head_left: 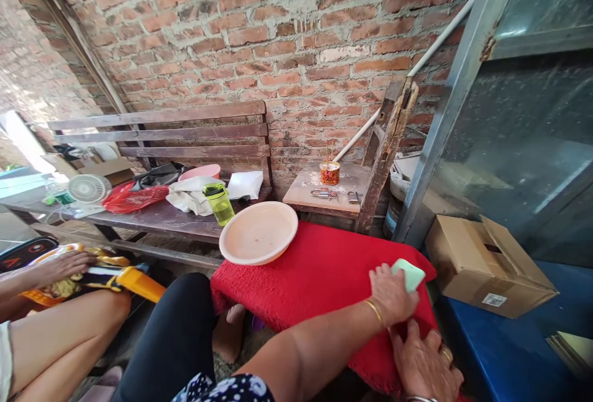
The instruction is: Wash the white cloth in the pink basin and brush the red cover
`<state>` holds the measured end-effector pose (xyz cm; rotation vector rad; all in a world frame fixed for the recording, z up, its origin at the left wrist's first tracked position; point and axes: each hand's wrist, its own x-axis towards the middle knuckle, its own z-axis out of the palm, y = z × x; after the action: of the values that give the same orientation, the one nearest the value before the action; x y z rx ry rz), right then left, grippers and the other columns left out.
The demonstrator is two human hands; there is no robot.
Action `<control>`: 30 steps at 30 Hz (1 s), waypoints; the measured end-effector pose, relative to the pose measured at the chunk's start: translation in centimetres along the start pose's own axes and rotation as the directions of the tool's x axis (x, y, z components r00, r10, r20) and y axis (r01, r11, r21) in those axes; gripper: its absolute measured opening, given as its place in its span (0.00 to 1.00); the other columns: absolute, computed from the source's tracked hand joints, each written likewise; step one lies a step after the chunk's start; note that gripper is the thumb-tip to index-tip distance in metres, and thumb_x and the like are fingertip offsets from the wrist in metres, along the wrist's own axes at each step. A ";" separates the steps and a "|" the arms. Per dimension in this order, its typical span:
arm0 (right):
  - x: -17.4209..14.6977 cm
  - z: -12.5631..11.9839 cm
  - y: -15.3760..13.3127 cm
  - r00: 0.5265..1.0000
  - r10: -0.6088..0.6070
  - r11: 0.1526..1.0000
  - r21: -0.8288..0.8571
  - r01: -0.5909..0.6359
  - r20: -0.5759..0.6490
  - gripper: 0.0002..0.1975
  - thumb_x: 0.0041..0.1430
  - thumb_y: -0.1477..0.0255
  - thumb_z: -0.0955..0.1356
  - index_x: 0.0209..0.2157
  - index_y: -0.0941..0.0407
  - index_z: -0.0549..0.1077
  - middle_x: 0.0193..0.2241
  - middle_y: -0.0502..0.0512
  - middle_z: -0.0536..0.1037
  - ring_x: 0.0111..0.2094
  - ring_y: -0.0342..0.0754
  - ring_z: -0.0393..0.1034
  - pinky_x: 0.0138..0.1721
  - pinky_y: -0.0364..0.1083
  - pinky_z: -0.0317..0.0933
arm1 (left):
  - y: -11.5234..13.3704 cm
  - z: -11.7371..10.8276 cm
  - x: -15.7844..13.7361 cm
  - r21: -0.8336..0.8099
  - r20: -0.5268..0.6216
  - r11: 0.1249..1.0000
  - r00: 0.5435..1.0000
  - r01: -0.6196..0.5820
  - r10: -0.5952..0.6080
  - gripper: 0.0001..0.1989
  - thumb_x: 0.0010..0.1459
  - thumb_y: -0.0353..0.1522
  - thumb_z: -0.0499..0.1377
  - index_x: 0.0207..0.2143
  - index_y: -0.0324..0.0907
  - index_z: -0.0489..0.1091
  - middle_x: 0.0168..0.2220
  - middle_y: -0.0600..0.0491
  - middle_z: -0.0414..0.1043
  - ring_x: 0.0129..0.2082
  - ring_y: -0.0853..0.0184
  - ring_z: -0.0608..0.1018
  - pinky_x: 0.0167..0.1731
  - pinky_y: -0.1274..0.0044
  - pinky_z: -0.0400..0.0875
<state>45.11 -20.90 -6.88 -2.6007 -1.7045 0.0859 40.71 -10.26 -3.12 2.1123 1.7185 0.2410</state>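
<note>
A red cloth (324, 272) covers a low table in front of me. My left hand (393, 296), with a gold bangle at the wrist, reaches across to the cloth's right side. Its fingers are closed on a pale green flat piece (408, 273), whose exact kind I cannot make out. Close below it, my right hand (428, 362) lies over the cloth's right edge, fingers apart, a ring on one of them. Nothing shows in that hand. A wide pale basin (259, 233) stands at the cloth's far left corner.
A green-lidded bottle (219, 204) stands behind the basin by a wooden bench (194, 224) holding a fan (89, 188) and bags. An open cardboard box (486, 263) sits on a blue surface (491, 343) at right. Another person's hand (62, 268) is at far left.
</note>
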 end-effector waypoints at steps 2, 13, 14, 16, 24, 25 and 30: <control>0.2 0.5 0.3 1.000 0.002 0.999 0.032 -0.002 0.003 0.25 0.70 0.64 0.55 0.54 0.58 0.75 0.49 0.73 0.74 0.48 0.66 0.72 0.42 0.60 0.64 | 2.2 0.9 0.0 -0.042 0.094 0.996 0.992 -0.078 0.081 0.31 0.62 0.52 0.52 0.60 0.44 0.66 0.62 0.38 0.64 0.60 0.48 0.67 0.59 0.56 0.58; 0.0 -1.9 -0.8 0.999 0.017 0.999 -0.034 -0.016 0.046 0.26 0.71 0.57 0.56 0.58 0.55 0.73 0.50 0.71 0.73 0.47 0.64 0.73 0.41 0.58 0.65 | -14.6 -7.4 -2.4 0.120 -0.163 0.957 0.957 0.263 -0.242 0.24 0.65 0.46 0.55 0.59 0.46 0.67 0.54 0.41 0.69 0.53 0.52 0.73 0.52 0.64 0.67; 0.0 -2.1 -0.8 0.998 0.021 0.999 -0.028 -0.020 0.056 0.26 0.71 0.57 0.56 0.59 0.55 0.72 0.51 0.71 0.73 0.48 0.64 0.73 0.41 0.58 0.65 | -16.6 -8.1 -3.0 0.137 -0.192 0.936 0.936 0.323 -0.295 0.23 0.66 0.45 0.55 0.59 0.46 0.67 0.54 0.41 0.69 0.54 0.52 0.73 0.52 0.64 0.67; 0.0 -2.4 -0.9 0.997 0.025 1.000 -0.016 -0.024 0.072 0.27 0.71 0.58 0.55 0.60 0.56 0.71 0.51 0.71 0.73 0.49 0.65 0.72 0.42 0.58 0.65 | -19.5 -9.0 -3.8 0.144 -0.216 0.902 0.902 0.408 -0.373 0.23 0.67 0.44 0.54 0.61 0.48 0.64 0.54 0.42 0.68 0.55 0.52 0.72 0.53 0.64 0.67; -0.2 -2.1 -0.8 0.998 0.007 1.000 -0.025 -0.005 0.059 0.27 0.71 0.58 0.55 0.59 0.56 0.71 0.51 0.72 0.72 0.48 0.65 0.72 0.41 0.59 0.63 | -11.4 -4.8 -3.1 0.100 -0.141 0.969 0.967 0.228 -0.213 0.25 0.62 0.46 0.57 0.58 0.45 0.67 0.54 0.41 0.67 0.54 0.51 0.72 0.53 0.64 0.66; -0.1 -1.9 -0.7 0.998 0.001 1.000 -0.026 0.001 0.056 0.27 0.71 0.58 0.55 0.59 0.56 0.72 0.50 0.72 0.72 0.48 0.65 0.72 0.41 0.59 0.63 | -9.3 -3.9 -2.8 0.072 -0.101 0.981 0.980 0.180 -0.172 0.26 0.61 0.47 0.58 0.58 0.45 0.67 0.55 0.41 0.67 0.55 0.51 0.71 0.54 0.63 0.66; 0.7 -0.3 -0.1 0.998 -0.009 1.000 0.024 0.008 0.062 0.27 0.70 0.56 0.55 0.56 0.55 0.73 0.49 0.71 0.74 0.47 0.67 0.72 0.41 0.60 0.65 | -2.3 -1.1 -1.3 -0.198 0.162 0.980 0.986 0.000 0.032 0.34 0.61 0.54 0.52 0.63 0.46 0.64 0.60 0.43 0.66 0.58 0.50 0.70 0.57 0.60 0.65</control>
<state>45.35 -20.23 -6.60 -2.6000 -1.7224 0.1881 37.93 -10.91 -2.87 1.9457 1.5176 0.2246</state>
